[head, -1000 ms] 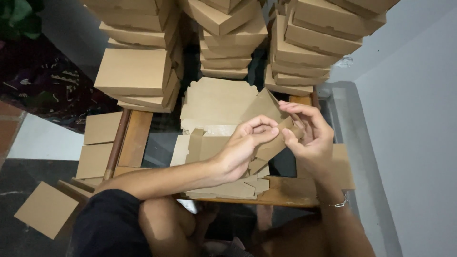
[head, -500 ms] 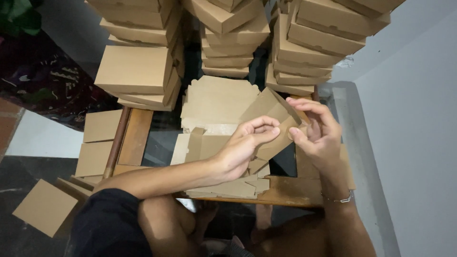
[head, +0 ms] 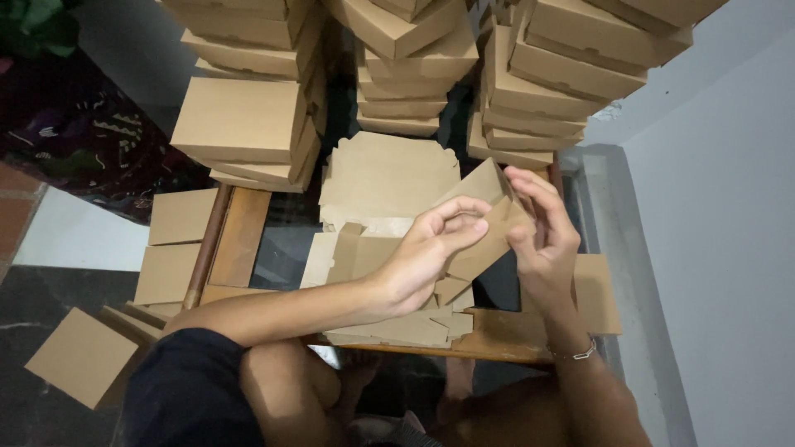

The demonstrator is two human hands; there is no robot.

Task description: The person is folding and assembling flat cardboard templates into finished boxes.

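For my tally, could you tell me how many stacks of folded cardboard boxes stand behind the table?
3 stacks: the left stack by the table's far left corner, the middle stack behind the flat blanks, and the right stack. Their tops are cropped, so more may be hidden behind.

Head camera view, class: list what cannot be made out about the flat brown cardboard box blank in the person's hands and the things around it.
- Flat brown cardboard box blank: its lower part is hidden by the left hand; its full shape is unclear.
- Right hand: its palm faces away, so the grip is hidden.
- Stacks of folded brown cardboard boxes: cut off by the top edge.
- Wooden table: mostly covered by loose cardboard sheets.
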